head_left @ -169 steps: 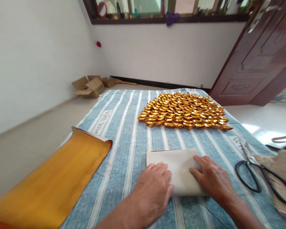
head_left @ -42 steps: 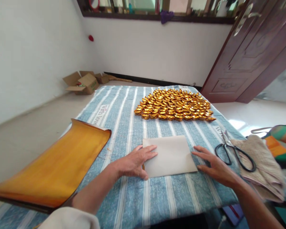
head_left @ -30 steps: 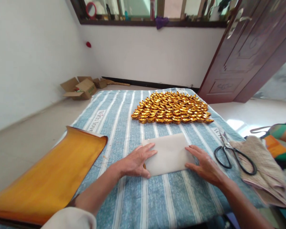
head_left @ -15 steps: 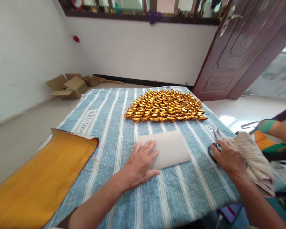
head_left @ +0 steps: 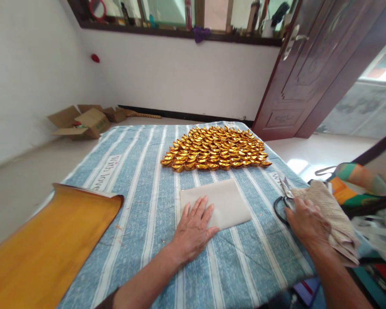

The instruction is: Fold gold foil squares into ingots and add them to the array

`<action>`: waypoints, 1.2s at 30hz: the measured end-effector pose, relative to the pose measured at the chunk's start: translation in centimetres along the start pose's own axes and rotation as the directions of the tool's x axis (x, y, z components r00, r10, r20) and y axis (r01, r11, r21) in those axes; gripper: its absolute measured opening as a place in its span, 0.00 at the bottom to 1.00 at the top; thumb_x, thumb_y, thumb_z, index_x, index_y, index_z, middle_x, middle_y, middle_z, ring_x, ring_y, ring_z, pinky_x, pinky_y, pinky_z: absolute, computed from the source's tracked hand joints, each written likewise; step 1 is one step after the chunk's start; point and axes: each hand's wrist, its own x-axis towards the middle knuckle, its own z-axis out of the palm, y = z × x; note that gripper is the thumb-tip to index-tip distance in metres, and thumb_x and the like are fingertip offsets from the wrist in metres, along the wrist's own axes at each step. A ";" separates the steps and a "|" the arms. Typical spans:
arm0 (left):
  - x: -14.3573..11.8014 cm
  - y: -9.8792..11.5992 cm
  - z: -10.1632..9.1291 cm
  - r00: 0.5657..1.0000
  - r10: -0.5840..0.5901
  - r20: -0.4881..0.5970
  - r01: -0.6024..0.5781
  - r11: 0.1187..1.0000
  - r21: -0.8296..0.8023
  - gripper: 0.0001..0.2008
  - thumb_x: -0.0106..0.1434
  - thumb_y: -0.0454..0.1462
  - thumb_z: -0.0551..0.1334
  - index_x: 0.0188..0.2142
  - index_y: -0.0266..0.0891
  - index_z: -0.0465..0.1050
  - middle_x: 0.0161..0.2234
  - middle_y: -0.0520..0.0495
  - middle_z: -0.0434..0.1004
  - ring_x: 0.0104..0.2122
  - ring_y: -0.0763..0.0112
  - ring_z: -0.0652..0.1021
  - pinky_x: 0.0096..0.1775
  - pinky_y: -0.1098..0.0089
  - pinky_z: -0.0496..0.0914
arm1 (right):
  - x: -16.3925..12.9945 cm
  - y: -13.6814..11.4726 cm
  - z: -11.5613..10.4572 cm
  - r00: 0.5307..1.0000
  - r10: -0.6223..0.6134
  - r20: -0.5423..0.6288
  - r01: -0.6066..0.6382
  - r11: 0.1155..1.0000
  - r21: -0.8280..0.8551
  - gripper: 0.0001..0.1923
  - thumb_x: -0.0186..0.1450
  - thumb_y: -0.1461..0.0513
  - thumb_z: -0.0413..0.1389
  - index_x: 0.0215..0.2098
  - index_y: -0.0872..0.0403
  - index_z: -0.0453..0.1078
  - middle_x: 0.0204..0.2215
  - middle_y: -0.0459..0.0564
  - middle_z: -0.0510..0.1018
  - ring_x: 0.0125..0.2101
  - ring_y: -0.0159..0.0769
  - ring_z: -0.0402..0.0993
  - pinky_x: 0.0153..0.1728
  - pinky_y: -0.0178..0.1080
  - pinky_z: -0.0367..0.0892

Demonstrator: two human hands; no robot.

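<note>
The pale sheet [head_left: 230, 204] lies just below the frame's centre, best pinned flat by the left hand [head_left: 193, 231], spread open on it, while the right hand [head_left: 309, 224], whose grip on the scissors [head_left: 287, 192] at right cannot be told, should take hold clear of the beige cloth [head_left: 336, 221].

The left forearm [head_left: 148, 274] slants up from the bottom edge to a left hand [head_left: 194, 229] laid palm down at lower centre, fingers spread, thumb out rightward, while the right forearm [head_left: 336, 268] rises from the lower right corner to a right hand [head_left: 309, 223], knuckles up, fingers bent, at right of centre.
</note>
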 end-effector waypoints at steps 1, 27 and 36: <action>0.0 0.0 0.0 1.000 -0.001 0.001 0.001 1.000 0.005 0.29 0.68 0.48 0.51 0.64 0.39 0.53 0.67 0.39 0.42 0.65 0.55 0.48 0.61 0.48 0.46 | -0.2 0.1 -0.1 1.000 0.011 0.012 -0.011 1.000 -0.003 0.17 0.66 0.57 0.47 0.45 0.59 0.69 0.39 0.61 0.73 0.40 0.51 0.71 0.33 0.44 0.64; -1.0 2.7 -1.8 0.904 0.067 -0.421 -0.171 0.962 -0.214 0.17 0.63 0.40 0.60 0.49 0.33 0.71 0.58 0.34 0.65 0.59 0.51 0.63 0.59 0.46 0.54 | -3.5 0.2 -1.1 0.985 -0.058 -0.161 0.098 0.964 0.248 0.14 0.61 0.59 0.49 0.36 0.52 0.75 0.28 0.51 0.80 0.26 0.42 0.76 0.24 0.38 0.60; -1.0 8.3 -3.9 0.997 0.017 0.076 0.073 0.139 -0.988 0.15 0.59 0.45 0.58 0.32 0.33 0.73 0.28 0.47 0.76 0.30 0.67 0.76 0.32 0.71 0.69 | -8.0 -5.1 -2.8 0.746 -0.305 -0.592 0.655 0.496 0.570 0.07 0.64 0.66 0.52 0.36 0.55 0.72 0.24 0.47 0.76 0.23 0.30 0.72 0.29 0.33 0.66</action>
